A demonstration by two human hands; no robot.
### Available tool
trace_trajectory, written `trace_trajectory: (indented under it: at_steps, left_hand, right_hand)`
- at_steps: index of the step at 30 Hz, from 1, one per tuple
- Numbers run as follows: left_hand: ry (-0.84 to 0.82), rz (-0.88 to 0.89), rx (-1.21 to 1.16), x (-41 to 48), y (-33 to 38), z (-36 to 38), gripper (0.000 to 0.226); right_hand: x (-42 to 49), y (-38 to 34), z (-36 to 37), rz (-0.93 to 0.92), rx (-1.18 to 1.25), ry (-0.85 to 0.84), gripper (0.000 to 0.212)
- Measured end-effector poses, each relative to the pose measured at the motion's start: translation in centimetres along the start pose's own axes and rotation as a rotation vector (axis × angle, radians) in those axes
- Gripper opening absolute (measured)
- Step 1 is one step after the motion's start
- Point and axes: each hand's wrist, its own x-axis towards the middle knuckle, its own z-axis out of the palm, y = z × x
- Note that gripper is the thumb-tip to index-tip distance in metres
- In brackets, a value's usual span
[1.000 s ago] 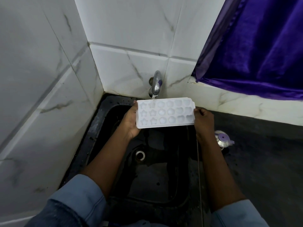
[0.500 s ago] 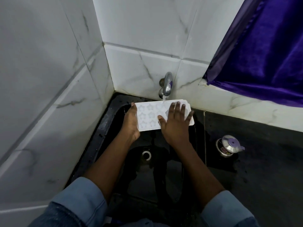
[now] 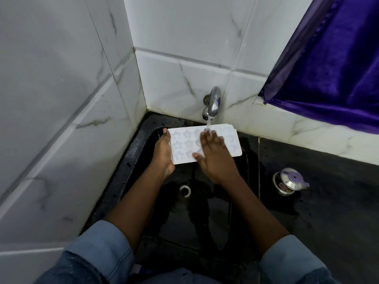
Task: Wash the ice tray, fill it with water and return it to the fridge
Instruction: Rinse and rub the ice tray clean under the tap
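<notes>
A white ice tray [image 3: 232, 141] with star-shaped and round moulds is held level over the black sink [image 3: 143, 138], just under the chrome tap [image 3: 213, 103]. A thin stream of water runs from the tap onto the tray's far edge. My left hand [image 3: 163, 154] grips the tray's left short end. My right hand [image 3: 213, 156] lies flat on top of the tray's middle, fingers spread and blurred, covering several moulds.
The sink's drain [image 3: 185, 190] lies below the tray. A small steel pot with a purple-knobbed lid [image 3: 289, 181] stands on the dark wet counter to the right. Marble-tiled walls close the left and back. A purple curtain [image 3: 332, 58] hangs at the upper right.
My right hand left the tray's right end, came on top of it and slid across the moulds. The tray stays under the running tap.
</notes>
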Motion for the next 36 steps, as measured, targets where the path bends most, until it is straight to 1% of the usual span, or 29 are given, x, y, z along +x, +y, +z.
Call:
trace_trajectory:
  at_steps: [2, 3, 5, 9, 12, 14, 16, 18, 20, 23, 25, 27, 30, 33, 35, 36]
  left_hand:
    - [0.025, 0.018, 0.026, -0.1, -0.1, -0.2, 0.078]
    - [0.03, 0.024, 0.035, -0.1, -0.2, -0.2, 0.078]
    - [0.032, 0.023, 0.033, -0.2, -0.4, -0.1, 0.077]
    - [0.068, 0.032, 0.012, -0.3, -0.6, 0.7, 0.076]
    - [0.039, 0.017, -0.01, -0.4, -0.3, 0.9, 0.078]
    - [0.05, -0.014, -0.024, -0.7, 0.0, 1.0, 0.081]
    - [0.047, -0.035, -0.047, -0.9, 0.2, 1.0, 0.085]
    - [0.004, -0.033, -0.063, -1.1, 0.4, 0.7, 0.088]
    - [-0.015, -0.005, -0.058, -1.1, 0.6, 0.3, 0.088]
    - [0.032, 0.03, -0.036, -1.0, 0.6, -0.2, 0.084]
    - [0.028, 0.035, -0.037, -1.1, 0.5, -0.3, 0.082]
    - [0.019, 0.035, -0.028, -1.2, 0.2, -0.2, 0.083]
    - [0.065, 0.056, -0.02, -1.7, -0.3, -0.4, 0.075]
    - [0.062, 0.012, -0.038, -2.8, -0.9, -1.4, 0.076]
    - [0.047, 0.02, -0.061, -3.0, -1.2, -2.5, 0.078]
    - [0.038, 0.032, -0.078, -3.2, -1.3, -2.8, 0.079]
  right_hand:
    - [0.0, 2.0, -0.6, 0.141, -0.012, 0.023, 0.083]
    - [0.1, 2.5, -0.9, 0.18, -0.023, 0.023, 0.086]
    - [0.2, 2.1, -1.1, 0.194, -0.01, 0.01, 0.09]
    - [0.2, -1.6, -0.6, 0.058, 0.033, -0.042, 0.091]
    - [-0.1, -4.1, 0.1, -0.115, 0.051, -0.093, 0.091]
    - [-0.4, -4.5, 0.6, -0.245, 0.03, -0.092, 0.085]
    - [-0.4, -4.2, 0.7, -0.3, 0.009, -0.078, 0.082]
    - [-0.1, -3.3, 0.4, -0.227, 0.011, -0.056, 0.086]
    - [0.2, -2.0, -0.1, -0.07, 0.023, -0.036, 0.093]
    - [0.5, -0.5, -0.8, 0.139, 0.023, -0.01, 0.1]
    - [0.6, -1.1, -1.0, 0.18, 0.044, -0.01, 0.102]
    - [0.6, -2.9, -0.8, 0.122, 0.081, -0.03, 0.105]
    - [0.2, -5.8, 0.1, -0.089, 0.079, -0.095, 0.102]
    - [-0.4, -6.9, 0.9, -0.262, 0.069, -0.138, 0.096]
    - [-0.6, -6.4, 1.0, -0.311, 0.024, -0.121, 0.095]
    - [-0.6, -5.8, 0.8, -0.281, 0.013, -0.103, 0.096]
